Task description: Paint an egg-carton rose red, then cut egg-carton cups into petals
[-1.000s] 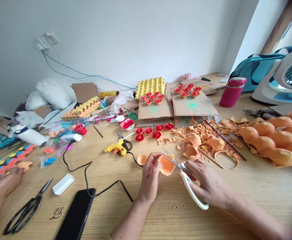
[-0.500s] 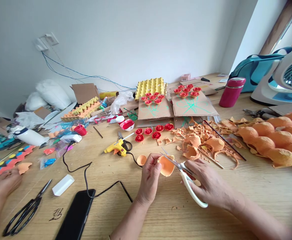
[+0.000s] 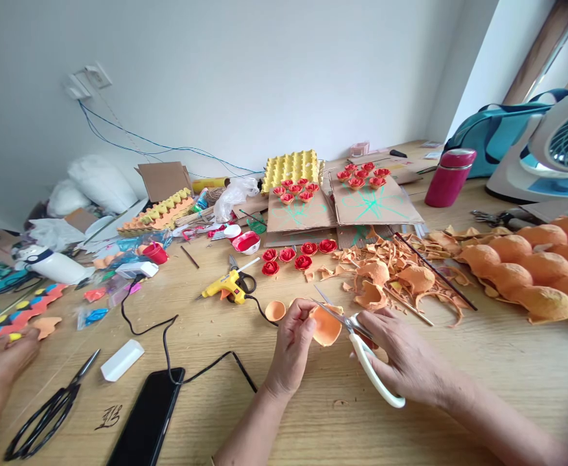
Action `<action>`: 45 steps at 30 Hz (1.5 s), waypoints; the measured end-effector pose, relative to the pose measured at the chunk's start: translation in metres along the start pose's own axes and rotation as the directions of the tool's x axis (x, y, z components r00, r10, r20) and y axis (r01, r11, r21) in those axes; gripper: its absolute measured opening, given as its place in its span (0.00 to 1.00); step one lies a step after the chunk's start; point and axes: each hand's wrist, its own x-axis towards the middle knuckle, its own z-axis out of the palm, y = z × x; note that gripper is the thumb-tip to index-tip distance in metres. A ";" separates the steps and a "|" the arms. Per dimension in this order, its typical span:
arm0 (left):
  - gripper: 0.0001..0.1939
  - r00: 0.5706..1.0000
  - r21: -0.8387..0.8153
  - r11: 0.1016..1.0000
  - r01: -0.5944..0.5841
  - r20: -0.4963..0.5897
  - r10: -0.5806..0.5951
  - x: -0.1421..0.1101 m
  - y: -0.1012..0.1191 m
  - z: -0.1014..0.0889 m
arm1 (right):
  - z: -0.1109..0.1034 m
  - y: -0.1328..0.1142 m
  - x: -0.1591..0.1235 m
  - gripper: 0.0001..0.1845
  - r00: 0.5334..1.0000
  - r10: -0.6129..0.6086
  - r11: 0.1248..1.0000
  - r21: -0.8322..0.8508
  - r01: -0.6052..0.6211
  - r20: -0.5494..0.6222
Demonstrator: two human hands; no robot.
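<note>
Pinched between the thumb and fingers of my left hand is an orange egg carton cup, its hollow side toward me. My right hand grips white-handled scissors through their loops. The parted blades lie across the cup's upper rim, near my left fingertips. Just left of my left hand, a second small orange cup rests on the table. Behind my hands lies a pile of torn orange carton scraps.
A yellow glue gun, red paper-pulp roses, a phone and black scissors lie around my hands. An orange egg tray stands right. Another person's hand holds a painted strip at far left.
The cup has turned slightly in my left hand, and the scissor blades now sit across its upper rim. The other person's hand has shifted a little.
</note>
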 end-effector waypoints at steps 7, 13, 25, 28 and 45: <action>0.17 0.997 -0.095 0.993 0.064 -0.045 -0.068 0.001 -0.003 -0.001 | -0.001 -0.004 0.000 0.15 0.999 0.038 0.999 -0.026 -0.037 0.029; 0.19 0.996 -0.105 0.991 0.078 -0.036 -0.082 0.002 0.001 0.002 | 0.003 -0.007 0.001 0.15 0.995 0.095 0.995 -0.021 -0.095 -0.003; 0.22 0.997 0.130 0.988 -0.082 0.003 0.082 -0.001 0.001 0.011 | 0.009 0.003 0.001 0.14 0.987 0.163 0.987 -0.004 -0.163 -0.006; 0.23 0.996 0.136 0.987 -0.090 0.033 0.086 -0.002 0.004 0.012 | 0.008 0.005 0.000 0.12 0.991 0.129 0.991 -0.022 -0.130 -0.035; 0.23 0.999 0.056 0.998 -0.024 0.049 0.021 -0.001 0.003 0.011 | 0.009 0.002 0.001 0.14 0.982 0.187 0.981 0.044 -0.188 0.012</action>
